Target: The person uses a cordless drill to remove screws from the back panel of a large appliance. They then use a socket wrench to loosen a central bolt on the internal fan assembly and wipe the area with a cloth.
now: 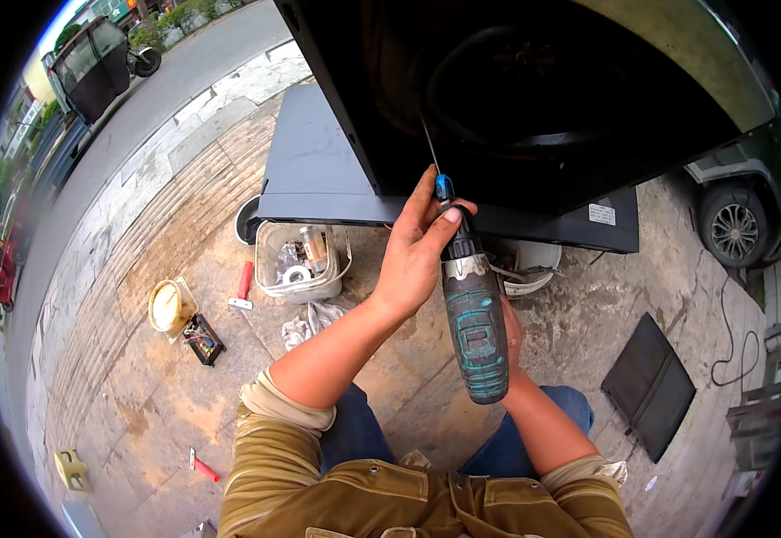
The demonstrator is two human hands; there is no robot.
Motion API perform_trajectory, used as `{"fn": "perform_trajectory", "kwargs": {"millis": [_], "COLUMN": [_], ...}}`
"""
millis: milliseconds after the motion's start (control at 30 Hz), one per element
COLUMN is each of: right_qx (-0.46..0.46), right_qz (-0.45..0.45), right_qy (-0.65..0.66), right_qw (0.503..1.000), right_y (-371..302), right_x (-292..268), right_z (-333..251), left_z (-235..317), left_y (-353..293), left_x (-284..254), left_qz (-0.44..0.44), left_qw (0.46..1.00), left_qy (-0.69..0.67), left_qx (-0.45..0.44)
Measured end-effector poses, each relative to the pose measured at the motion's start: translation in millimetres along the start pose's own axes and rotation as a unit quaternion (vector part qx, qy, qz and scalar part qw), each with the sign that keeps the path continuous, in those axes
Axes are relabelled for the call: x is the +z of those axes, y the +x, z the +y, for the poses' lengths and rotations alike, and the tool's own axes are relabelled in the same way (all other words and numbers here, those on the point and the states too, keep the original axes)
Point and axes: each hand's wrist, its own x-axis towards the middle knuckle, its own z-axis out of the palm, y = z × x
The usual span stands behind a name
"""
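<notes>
Item one: your drill (476, 336), in front of you at mid-view, nose up toward the underside of a black casing (498, 166). It should handle as a stiff, rather hefty tool, its weight likely in the motor body; best held by the handle, with a second hand steadying the nose. The body is rounded, dark and scuffed, patterned with worn teal ridges that ought to resist slipping; the collar behind the nose is bare metal.

Item two: your left hand (413, 260), thumb and fingers clamped around the drill's nose, forefinger reaching up past the blue tip holder (444, 186).

Item three: your right hand (513, 336), behind the drill body; its fingers are mostly hidden, so you cannot tell how they close.

Item four: the bit (431, 143), a long, slender rod, probably the easiest part to bend.

Item five: the black casing, hard-edged, hollow, with a round form inside, above a flat grey slab (305, 157).

Item six, on rough, stained paving (166, 403): a squarish pale plastic tub (323, 292), a crumpled cloth rag (314, 325) and a red-handled scraper (245, 282).
</notes>
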Motion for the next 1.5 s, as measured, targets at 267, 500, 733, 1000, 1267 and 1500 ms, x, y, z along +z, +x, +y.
{"fn": "perform_trajectory", "kwargs": {"millis": [267, 500, 733, 1000, 1267, 1500], "right_qx": [-0.180, -0.070, -0.113, -0.183, -0.163, -0.177], "right_qz": [0.033, 0.000, 0.017, 0.060, 0.048, 0.075], "right_qy": [-0.147, -0.072, -0.120, -0.372, -0.279, -0.262], "right_qw": [0.972, 0.995, 0.986, 0.908, 0.945, 0.946], "right_y": [10, 7, 11, 17, 11, 14], "right_x": [20, 28, 30, 2, 20, 25], "right_z": [-7, 13, 6, -7, -24, -19], "left_z": [4, 1, 1, 71, 202, 213], "left_y": [9, 13, 15, 25, 100, 104], "left_x": [-14, -21, -23, -54, -51, -61], "left_qz": [-0.005, -0.011, -0.023, 0.156, 0.129, 0.113], "left_qw": [1.000, 1.000, 0.999, 0.783, 0.653, 0.635], "left_qy": [0.002, -0.018, -0.017, 0.452, 0.483, 0.498], "left_qx": [-0.001, -0.016, -0.016, 0.397, 0.569, 0.580]}}
